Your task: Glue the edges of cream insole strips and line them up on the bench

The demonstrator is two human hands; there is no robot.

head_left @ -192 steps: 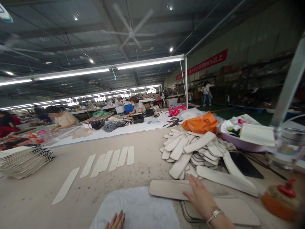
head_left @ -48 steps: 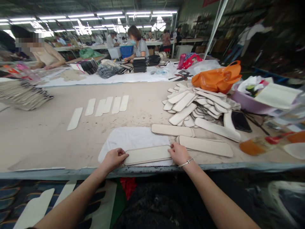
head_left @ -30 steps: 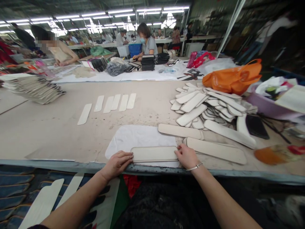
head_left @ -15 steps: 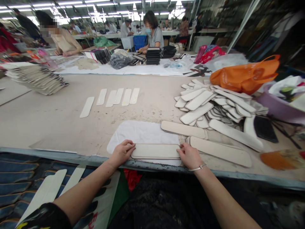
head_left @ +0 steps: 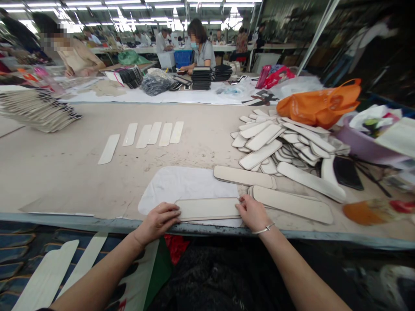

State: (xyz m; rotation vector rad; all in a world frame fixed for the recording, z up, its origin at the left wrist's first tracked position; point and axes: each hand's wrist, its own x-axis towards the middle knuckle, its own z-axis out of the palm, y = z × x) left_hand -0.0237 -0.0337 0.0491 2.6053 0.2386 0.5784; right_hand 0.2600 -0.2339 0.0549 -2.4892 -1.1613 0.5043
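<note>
Worktable (head_left: 81,181) beneath; my left hand (head_left: 160,218) and right hand (head_left: 255,213) grip a pale strip (head_left: 209,208) between them, apparently aligning it; next needs steadiness.

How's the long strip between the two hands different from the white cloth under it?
The strip is narrow, while the cloth is wider from front to back. The strip is cream with a dark edge; the cloth is white with no dark edge showing. The strip looks smooth, but the cloth has soft wrinkles. The strip lies on top; the cloth is partly covered by it. Both are pale and have rounded corners.
</note>
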